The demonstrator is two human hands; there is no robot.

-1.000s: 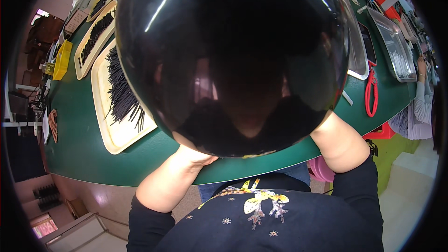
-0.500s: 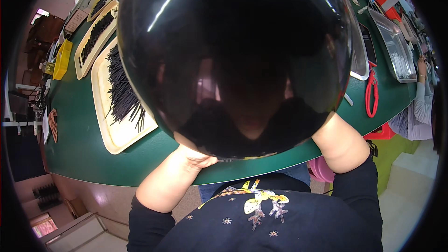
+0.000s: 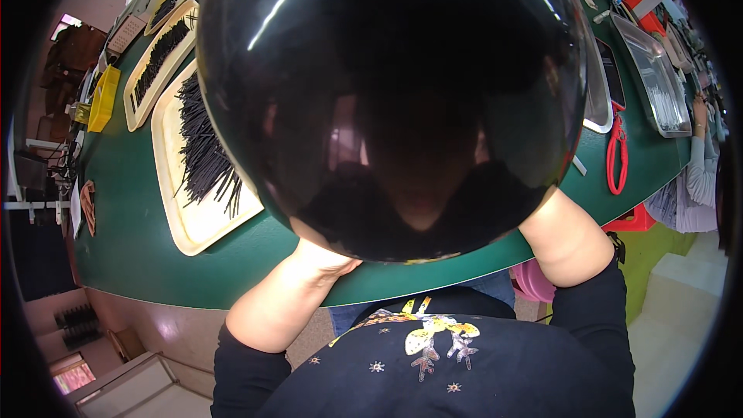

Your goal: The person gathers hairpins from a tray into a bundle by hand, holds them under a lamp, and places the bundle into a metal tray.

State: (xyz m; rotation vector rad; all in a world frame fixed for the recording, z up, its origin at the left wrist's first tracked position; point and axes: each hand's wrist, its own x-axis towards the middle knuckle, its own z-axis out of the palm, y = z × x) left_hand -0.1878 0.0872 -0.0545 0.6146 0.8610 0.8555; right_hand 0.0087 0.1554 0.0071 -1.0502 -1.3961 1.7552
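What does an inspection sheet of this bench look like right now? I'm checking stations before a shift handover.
Surface: green table, curved near edge.
Job's things: large glossy black dome, held up close to the camera, hiding most of the table.
Clutter: cream tray with black sticks at left; two more such trays behind it; yellow box; red scissors; metal tray at right.
Hands: left hand and right hand go under the dome's rim; fingers hidden, grip cannot be told.
Cables: nothing seen.
Surroundings: another person's sleeve at far right; pink stool below the table.
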